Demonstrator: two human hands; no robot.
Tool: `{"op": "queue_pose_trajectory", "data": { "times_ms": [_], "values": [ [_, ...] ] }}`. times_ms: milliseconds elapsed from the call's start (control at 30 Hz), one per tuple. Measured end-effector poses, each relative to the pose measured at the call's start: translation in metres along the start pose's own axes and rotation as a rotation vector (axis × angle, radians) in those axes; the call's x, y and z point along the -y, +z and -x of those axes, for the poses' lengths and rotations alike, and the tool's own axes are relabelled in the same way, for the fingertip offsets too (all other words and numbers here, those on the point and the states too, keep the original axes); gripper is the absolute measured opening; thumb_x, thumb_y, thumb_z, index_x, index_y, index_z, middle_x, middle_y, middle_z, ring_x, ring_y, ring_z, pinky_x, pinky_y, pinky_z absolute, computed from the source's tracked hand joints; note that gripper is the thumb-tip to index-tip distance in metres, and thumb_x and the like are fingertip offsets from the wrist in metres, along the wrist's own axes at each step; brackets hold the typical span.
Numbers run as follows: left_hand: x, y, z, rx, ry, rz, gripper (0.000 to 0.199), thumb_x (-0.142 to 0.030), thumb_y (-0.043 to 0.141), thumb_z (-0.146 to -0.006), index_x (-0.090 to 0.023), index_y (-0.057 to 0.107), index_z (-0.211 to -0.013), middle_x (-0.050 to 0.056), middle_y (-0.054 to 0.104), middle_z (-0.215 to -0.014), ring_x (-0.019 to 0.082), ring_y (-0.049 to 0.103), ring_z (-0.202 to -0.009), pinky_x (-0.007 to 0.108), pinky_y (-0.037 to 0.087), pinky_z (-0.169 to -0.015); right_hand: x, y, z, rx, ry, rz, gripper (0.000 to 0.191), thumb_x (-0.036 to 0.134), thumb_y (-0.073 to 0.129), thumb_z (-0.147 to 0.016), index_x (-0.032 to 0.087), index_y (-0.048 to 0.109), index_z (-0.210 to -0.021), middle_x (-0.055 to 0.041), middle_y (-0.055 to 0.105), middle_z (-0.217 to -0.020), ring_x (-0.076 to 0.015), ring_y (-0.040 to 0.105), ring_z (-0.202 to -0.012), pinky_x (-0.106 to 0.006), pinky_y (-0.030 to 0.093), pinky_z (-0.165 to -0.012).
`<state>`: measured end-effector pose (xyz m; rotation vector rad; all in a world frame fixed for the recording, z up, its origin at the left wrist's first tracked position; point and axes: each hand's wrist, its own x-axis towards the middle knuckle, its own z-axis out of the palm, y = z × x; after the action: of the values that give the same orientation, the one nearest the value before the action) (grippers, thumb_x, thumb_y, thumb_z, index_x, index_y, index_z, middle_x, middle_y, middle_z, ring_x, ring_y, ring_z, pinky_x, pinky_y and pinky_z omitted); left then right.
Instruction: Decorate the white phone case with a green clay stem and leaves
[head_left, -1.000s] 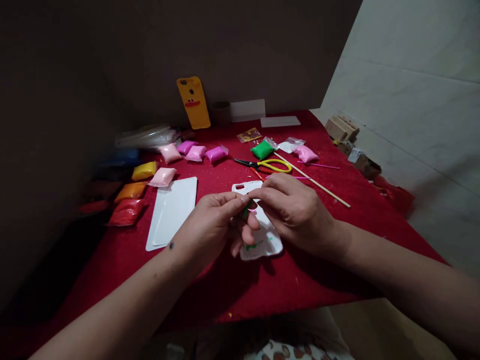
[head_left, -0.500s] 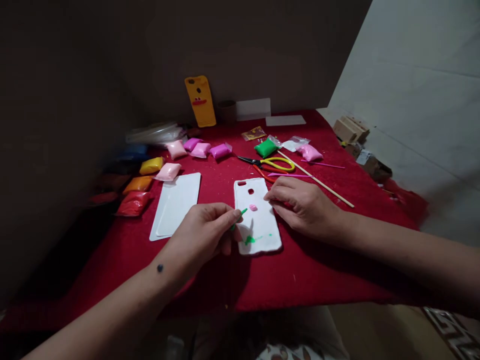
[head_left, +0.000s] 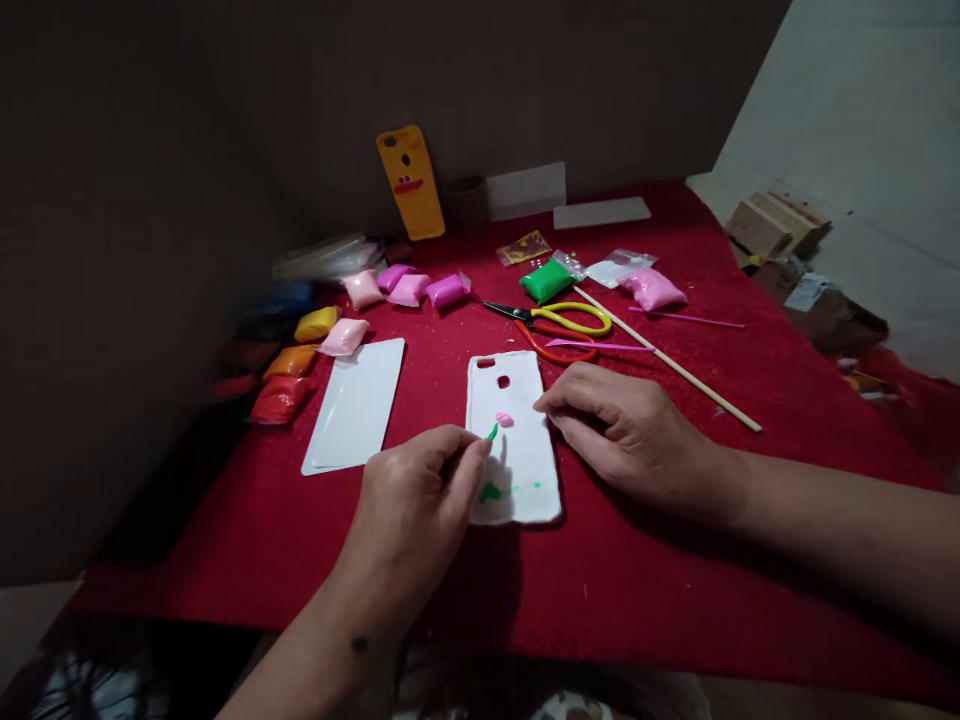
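Observation:
A white phone case (head_left: pixel 521 455) lies flat on the red cloth, with a small pink piece of clay (head_left: pixel 504 420) below its round hole. Green clay (head_left: pixel 493 491) marks run across its lower part. Between the thumb and index finger of my left hand (head_left: pixel 427 490) is a thin strip of green clay (head_left: pixel 493 431), its tip pointing up toward the pink piece and its lower end hidden by my fingers. My right hand (head_left: pixel 619 425) is closed, thumb and index fingertips at the right edge of the case.
Scissors (head_left: pixel 555 322), a pink modelling tool (head_left: pixel 600 346) and a wooden stick (head_left: pixel 675 365) lie beyond the case. A green clay packet (head_left: pixel 547 280) and several others surround it. White boards (head_left: pixel 356 405) lie left; a yellow phone case (head_left: pixel 412 185) leans at the back.
The camera view has shifted. My left hand has the green strip slightly lower in view, its tip still close to the pink clay. My right hand stays at the case's edge.

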<state>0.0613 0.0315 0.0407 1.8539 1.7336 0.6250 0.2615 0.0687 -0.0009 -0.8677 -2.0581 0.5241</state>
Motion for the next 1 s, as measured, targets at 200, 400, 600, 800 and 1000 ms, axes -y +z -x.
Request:
{"op": "queue_pose_trajectory", "data": {
  "times_ms": [200, 400, 600, 800, 1000],
  "values": [
    [0.001, 0.005, 0.005, -0.106, 0.142, -0.191, 0.019, -0.031, 0.057, -0.084, -0.019, 0.07, -0.076, 0.0, 0.068, -0.062, 0.011, 0.056, -0.049, 0.022, 0.037, -0.049, -0.003, 0.001, 0.0, -0.005, -0.019, 0.001, 0.016, 0.002, 0.052, -0.084, 0.01, 0.064, -0.091, -0.0088, 0.062, -0.085, -0.0173, 0.059, -0.08, -0.028, 0.047, -0.072],
    [0.003, 0.013, 0.003, -0.173, 0.249, -0.29, 0.021, -0.026, 0.053, -0.086, -0.018, 0.067, -0.074, -0.002, 0.065, -0.058, 0.011, 0.058, -0.05, 0.021, 0.037, -0.048, -0.003, 0.002, -0.001, -0.001, -0.018, 0.006, 0.016, 0.0, 0.053, -0.083, 0.006, 0.066, -0.09, -0.0093, 0.061, -0.083, -0.0173, 0.059, -0.079, -0.028, 0.046, -0.071],
    [0.005, 0.015, 0.003, -0.19, 0.31, -0.372, 0.021, -0.024, 0.052, -0.087, -0.016, 0.067, -0.075, 0.0, 0.065, -0.061, 0.012, 0.058, -0.051, 0.022, 0.038, -0.048, -0.001, 0.0, -0.001, 0.006, -0.014, -0.006, 0.016, -0.002, 0.053, -0.083, 0.005, 0.066, -0.088, -0.0089, 0.062, -0.082, -0.016, 0.059, -0.077, -0.026, 0.046, -0.07],
    [0.006, 0.018, 0.001, -0.198, 0.333, -0.439, 0.022, -0.023, 0.052, -0.088, -0.016, 0.068, -0.075, 0.001, 0.065, -0.06, 0.014, 0.06, -0.051, 0.025, 0.038, -0.049, -0.002, 0.0, -0.002, 0.01, -0.006, 0.006, 0.016, -0.002, 0.053, -0.082, 0.004, 0.067, -0.086, -0.0094, 0.061, -0.081, -0.0159, 0.059, -0.076, -0.026, 0.045, -0.069],
    [0.003, 0.02, 0.002, -0.209, 0.332, -0.458, 0.02, -0.021, 0.052, -0.087, -0.016, 0.068, -0.077, 0.0, 0.066, -0.06, 0.014, 0.061, -0.051, 0.026, 0.038, -0.048, -0.002, 0.001, -0.002, 0.02, -0.005, 0.003, 0.016, -0.003, 0.053, -0.082, 0.004, 0.067, -0.086, -0.0096, 0.061, -0.081, -0.016, 0.058, -0.077, -0.026, 0.045, -0.069]
  ]
}}
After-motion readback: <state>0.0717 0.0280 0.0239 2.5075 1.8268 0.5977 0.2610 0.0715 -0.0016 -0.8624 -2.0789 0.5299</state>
